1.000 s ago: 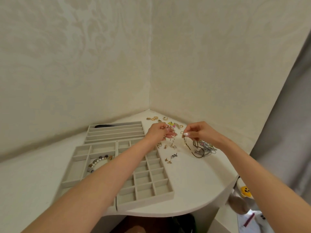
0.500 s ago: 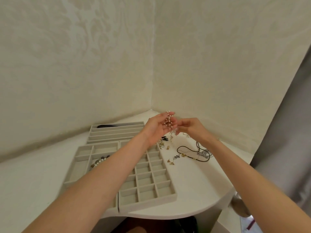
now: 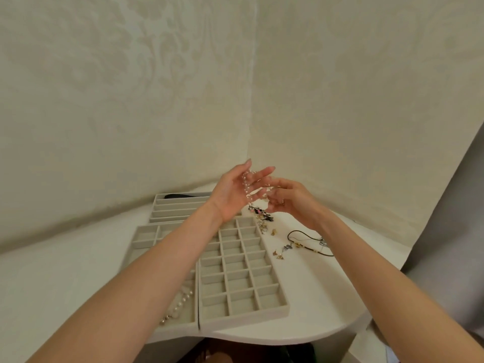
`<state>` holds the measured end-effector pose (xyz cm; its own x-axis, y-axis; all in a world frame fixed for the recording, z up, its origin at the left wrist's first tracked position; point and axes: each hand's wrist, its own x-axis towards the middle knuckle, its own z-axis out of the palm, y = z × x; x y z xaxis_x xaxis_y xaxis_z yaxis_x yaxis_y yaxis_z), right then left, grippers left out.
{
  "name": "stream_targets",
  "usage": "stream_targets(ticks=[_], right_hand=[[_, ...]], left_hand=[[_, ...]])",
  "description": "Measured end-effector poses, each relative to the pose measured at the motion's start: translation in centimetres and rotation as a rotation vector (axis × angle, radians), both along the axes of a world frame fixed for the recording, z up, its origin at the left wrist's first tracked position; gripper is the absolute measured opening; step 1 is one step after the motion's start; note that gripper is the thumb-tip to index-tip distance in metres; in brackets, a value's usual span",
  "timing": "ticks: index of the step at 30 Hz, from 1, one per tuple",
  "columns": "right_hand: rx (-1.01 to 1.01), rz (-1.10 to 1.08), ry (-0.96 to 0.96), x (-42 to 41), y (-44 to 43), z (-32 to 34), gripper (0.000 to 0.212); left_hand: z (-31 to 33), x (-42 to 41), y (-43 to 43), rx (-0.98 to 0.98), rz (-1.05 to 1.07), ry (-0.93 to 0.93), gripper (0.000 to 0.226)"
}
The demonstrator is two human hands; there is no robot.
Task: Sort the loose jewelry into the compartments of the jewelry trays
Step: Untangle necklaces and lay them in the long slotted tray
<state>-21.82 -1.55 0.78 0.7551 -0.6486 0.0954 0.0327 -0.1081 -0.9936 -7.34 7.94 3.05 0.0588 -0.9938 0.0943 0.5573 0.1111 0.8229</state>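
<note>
My left hand (image 3: pixel 235 191) is raised above the trays, palm toward me and fingers straight, with a thin beaded chain (image 3: pixel 246 187) draped over them and hanging down. My right hand (image 3: pixel 290 200) is close beside it, its curled fingers pinching the chain's lower part. Below lie three grey trays: a grid tray (image 3: pixel 285 307) of small compartments, a wider-celled tray (image 3: pixel 141 242) holding a pearl bracelet (image 3: pixel 180 305), and a long-slot tray (image 3: pixel 183 205) at the back. Loose jewelry (image 3: pixel 263 221) is scattered on the white table to the right of the grid tray.
A black cord necklace (image 3: pixel 309 242) and small earrings (image 3: pixel 279 254) lie right of the trays. A dark item (image 3: pixel 178 196) sits in the back tray's far slot. The table's rounded front edge (image 3: pixel 314 339) is near; a grey curtain (image 3: pixel 458 231) hangs at right.
Both hands have risen from the table, lifting the beaded chain out of the pile. The right hand has let go of the black cord, which now lies on the table.
</note>
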Motion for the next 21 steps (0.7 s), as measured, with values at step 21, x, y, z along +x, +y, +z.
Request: stream_targets(ticks=[21], right_hand=[[0.17,-0.115,-0.229,3.7,1.2,1.2,0.012]], left_hand=[[-1.4,6.6,3.6,0.081,0.374,-0.194,0.017]])
